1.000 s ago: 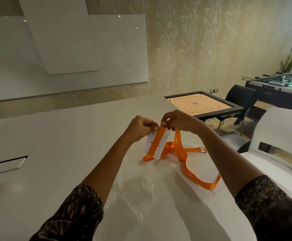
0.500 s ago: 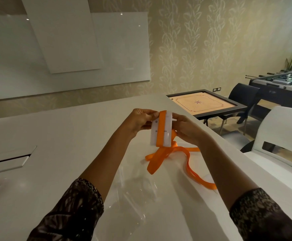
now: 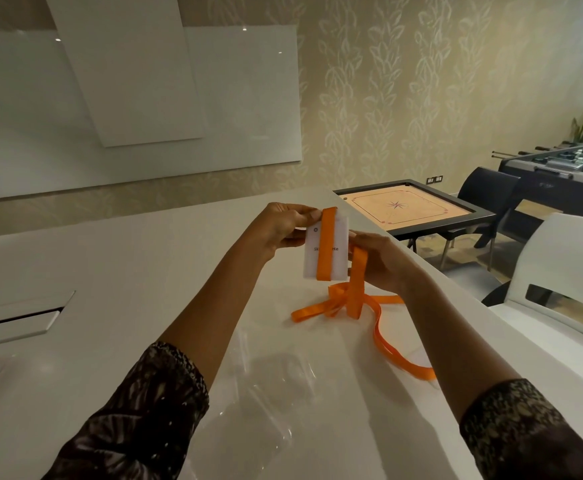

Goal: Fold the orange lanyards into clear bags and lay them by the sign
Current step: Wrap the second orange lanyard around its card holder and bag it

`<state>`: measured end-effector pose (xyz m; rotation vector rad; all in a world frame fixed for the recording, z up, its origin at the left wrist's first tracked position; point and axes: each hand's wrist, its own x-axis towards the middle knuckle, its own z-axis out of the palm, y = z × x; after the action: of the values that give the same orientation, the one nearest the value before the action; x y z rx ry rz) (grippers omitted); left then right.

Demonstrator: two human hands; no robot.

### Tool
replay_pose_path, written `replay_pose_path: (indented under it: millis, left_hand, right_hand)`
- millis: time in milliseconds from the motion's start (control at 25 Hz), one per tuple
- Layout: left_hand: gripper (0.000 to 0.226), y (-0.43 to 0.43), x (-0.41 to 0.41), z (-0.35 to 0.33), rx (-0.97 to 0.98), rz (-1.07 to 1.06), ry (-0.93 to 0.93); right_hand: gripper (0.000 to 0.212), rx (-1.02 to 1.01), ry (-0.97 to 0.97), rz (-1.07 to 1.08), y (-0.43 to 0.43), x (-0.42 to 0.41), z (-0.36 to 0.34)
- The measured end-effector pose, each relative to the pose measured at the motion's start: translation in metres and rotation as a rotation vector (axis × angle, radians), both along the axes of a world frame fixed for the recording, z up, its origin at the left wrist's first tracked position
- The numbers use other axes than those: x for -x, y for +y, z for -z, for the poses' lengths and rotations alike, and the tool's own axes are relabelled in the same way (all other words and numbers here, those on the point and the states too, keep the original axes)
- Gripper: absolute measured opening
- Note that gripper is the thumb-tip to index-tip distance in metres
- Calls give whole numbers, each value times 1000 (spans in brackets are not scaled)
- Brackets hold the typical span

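Winding orange lanyard (image 3: 325, 249) round card (image 3: 340, 237) pinched in left hand (image 3: 279, 227), strap gripped in right hand (image 3: 382, 264), tail loose, clear bag (image 3: 283, 386) lying unfilled.

The card (image 3: 326, 251) is held upright above the table (image 3: 110, 271). The left hand (image 3: 279, 226) grips the card's left edge. The right hand (image 3: 383, 265), just right of the card, holds the lanyard (image 3: 356, 289). One pass of lanyard runs up the card's face; the rest hangs right of the card and trails on the table below it. A bag (image 3: 272, 386) lies flat on the table, nearer than the card. A hatch (image 3: 16, 317) sits far left of the card, a carrom board (image 3: 408, 207) behind and right, a chair (image 3: 560, 265) further right.
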<state>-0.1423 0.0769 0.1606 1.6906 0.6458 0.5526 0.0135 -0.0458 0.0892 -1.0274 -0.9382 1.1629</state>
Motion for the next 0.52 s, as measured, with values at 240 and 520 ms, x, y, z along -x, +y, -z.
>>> replay_pose_path:
  millis: [240,520]
  left_hand:
    - [16,1,1,5,31,-26,11]
    - [13,1,1,18,130,-100,-56]
  right_hand:
    - [24,78,-411,196,-1,8,0]
    - [29,57,-853,417,6,27,11]
